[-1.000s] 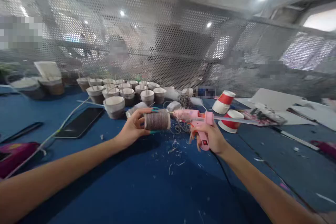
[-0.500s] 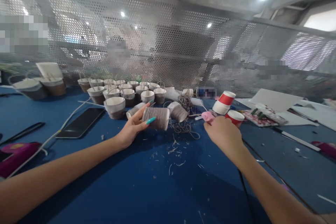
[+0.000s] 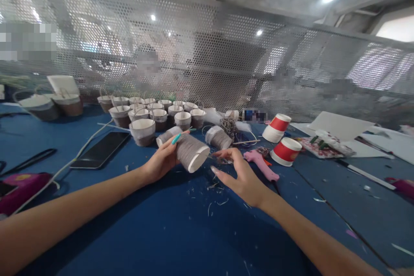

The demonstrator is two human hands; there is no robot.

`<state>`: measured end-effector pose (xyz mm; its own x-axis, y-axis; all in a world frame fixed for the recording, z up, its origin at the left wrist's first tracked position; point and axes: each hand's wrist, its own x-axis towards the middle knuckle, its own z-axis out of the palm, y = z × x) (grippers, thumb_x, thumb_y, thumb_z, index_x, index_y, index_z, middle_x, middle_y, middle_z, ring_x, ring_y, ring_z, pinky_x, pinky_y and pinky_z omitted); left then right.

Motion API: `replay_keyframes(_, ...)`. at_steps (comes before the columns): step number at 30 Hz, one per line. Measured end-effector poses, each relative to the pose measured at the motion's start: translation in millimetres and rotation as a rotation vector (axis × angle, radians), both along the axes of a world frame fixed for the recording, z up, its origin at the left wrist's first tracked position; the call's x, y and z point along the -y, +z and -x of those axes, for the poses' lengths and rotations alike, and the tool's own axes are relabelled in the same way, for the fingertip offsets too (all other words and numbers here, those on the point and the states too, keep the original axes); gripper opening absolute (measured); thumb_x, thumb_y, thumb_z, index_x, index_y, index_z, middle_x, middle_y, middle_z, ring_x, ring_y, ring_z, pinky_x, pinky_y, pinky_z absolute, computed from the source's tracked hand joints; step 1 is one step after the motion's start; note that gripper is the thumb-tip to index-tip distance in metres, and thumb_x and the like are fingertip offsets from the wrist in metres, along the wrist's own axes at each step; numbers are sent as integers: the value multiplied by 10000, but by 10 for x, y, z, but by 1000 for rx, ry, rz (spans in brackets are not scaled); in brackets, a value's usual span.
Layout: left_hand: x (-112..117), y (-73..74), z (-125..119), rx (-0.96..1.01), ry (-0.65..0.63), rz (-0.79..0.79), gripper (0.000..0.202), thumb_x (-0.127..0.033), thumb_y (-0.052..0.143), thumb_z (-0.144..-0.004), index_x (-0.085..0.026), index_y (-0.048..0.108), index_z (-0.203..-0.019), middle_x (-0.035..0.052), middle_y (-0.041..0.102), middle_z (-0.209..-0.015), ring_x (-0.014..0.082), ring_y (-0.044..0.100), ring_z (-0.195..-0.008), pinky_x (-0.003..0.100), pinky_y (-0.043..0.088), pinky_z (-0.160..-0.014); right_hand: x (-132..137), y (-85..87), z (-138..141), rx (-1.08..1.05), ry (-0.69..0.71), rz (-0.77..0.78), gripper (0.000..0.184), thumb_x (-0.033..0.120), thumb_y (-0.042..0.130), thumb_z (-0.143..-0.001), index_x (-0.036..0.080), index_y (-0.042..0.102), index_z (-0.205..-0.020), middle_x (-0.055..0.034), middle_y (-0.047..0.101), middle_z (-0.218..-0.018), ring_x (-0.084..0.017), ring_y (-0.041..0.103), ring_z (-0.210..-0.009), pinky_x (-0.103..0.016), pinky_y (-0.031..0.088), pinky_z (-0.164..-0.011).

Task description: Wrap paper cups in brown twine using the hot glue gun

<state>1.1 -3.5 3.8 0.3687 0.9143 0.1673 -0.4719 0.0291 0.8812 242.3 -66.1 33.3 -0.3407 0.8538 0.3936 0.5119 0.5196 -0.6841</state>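
My left hand (image 3: 164, 156) is closed around a paper cup wrapped in grey-brown yarn (image 3: 190, 151), held tilted above the table with its pale round end facing right and toward me. Just right of that cup is my right hand (image 3: 239, 172), its thumb and fingers apart and nothing seen between them. A pink glue gun (image 3: 261, 164) lies on the table beyond the right hand. Behind the held cup, another yarn-wrapped cup (image 3: 218, 138) lies on its side, close to a tangle of loose yarn (image 3: 229, 128).
Several small yarn-wrapped baskets with handles (image 3: 158, 118) stand at the back left. A phone (image 3: 101, 150) and a white cable (image 3: 76, 157) lie left. Red-and-white paper cups (image 3: 286, 152) stand at right, near a patterned packet (image 3: 326, 144). Scraps litter the blue table (image 3: 194, 233).
My right hand has let go of the pink glue gun, now lying on the table, and moved left to the wrapped cup. My left hand has turned the cup's end toward me.
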Motion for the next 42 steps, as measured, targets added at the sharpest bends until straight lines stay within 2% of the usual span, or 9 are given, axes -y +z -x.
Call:
replay_keyframes(4, -5, -21, 12, 18, -25, 8, 637, -500, 688, -725, -238, 550, -1290, 56, 649, -1152, 257, 590, -1039, 294, 504, -783, -38, -63, -5, -196, 130, 279, 261, 409, 638, -824, 214, 497, -927, -30, 574, -851, -168, 558, -767, -334, 454, -705)
replay_keyframes(8, -14, -39, 10, 24, -21, 3, 535, -457, 658, -764, -228, 594, -1243, 46, 672, -1102, 225, 604, -998, 290, 495, -822, -71, -4, 14, -590, 329, 459, 292, 433, 612, -847, 201, 509, -701, 37, 490, -600, -92, 446, -502, -271, 392, -533)
replay_keyframes(12, -9, -18, -3, -22, -26, 11, 529, -447, 668, -753, -230, 605, -1231, 56, 679, -1120, 247, 601, -1023, 302, 494, -818, -41, 114, 37, -921, 456, 529, 316, 392, 643, -837, 192, 536, -617, 44, 448, -557, -85, 403, -497, -251, 404, -522)
replay_keyframes(16, -11, -12, 3, -62, -28, 2, 543, -445, 639, -773, -214, 582, -1261, 77, 666, -1174, 291, 583, -1092, 338, 479, -855, -63, 147, -11, -1004, 391, 522, 287, 380, 678, -813, 197, 555, -628, 42, 443, -577, -90, 398, -544, -240, 430, -560)
replay_keyframes(26, 9, 15, 13, -16, -116, 18, 554, -502, 616, -765, -206, 600, -1234, 74, 666, -1182, 325, 547, -1179, 396, 429, -985, -222, -44, -28, -705, -120, 537, 308, 484, 655, -757, 197, 546, -726, -54, 620, -775, -191, 596, -721, -387, 520, -710)
replay_keyframes(31, -2, 6, -1, -37, -71, 66, 554, -513, 624, -759, -212, 605, -1223, 81, 673, -1144, 310, 588, -1097, 379, 481, -901, -165, -38, -60, -370, -406, 33, 255, 453, 543, -838, 202, 544, -884, -108, 614, -1022, -274, 548, -1022, -495, 415, -929)
replay_keyframes(35, -5, 0, -19, -95, -38, 59, 542, -471, 680, -741, -229, 610, -1221, 90, 650, -1186, 288, 591, -1059, 335, 511, -786, -4, 49, -54, -330, -170, -251, 102, 328, 494, -886, 235, 535, -894, -80, 578, -1220, -257, 476, -1168, -474, 327, -1024)
replay_keyframes(38, 3, 14, -21, -102, -26, 54, 502, -432, 689, -753, -249, 618, -1215, 86, 641, -1200, 285, 582, -1078, 328, 507, -782, 100, 90, -12, -365, 146, -129, 171, 301, 430, -923, 242, 514, -786, -44, 638, -1123, -235, 519, -1097, -445, 365, -984)
replay_keyframes(42, 22, 36, -14, -115, -14, 54, 467, -406, 695, -760, -270, 630, -1202, 80, 636, -1210, 288, 577, -1090, 325, 508, -776, 151, 104, 33, -279, 237, -3, 211, 316, 434, -931, 244, 529, -757, -29, 652, -1127, -234, 499, -1085, -451, 344, -990)
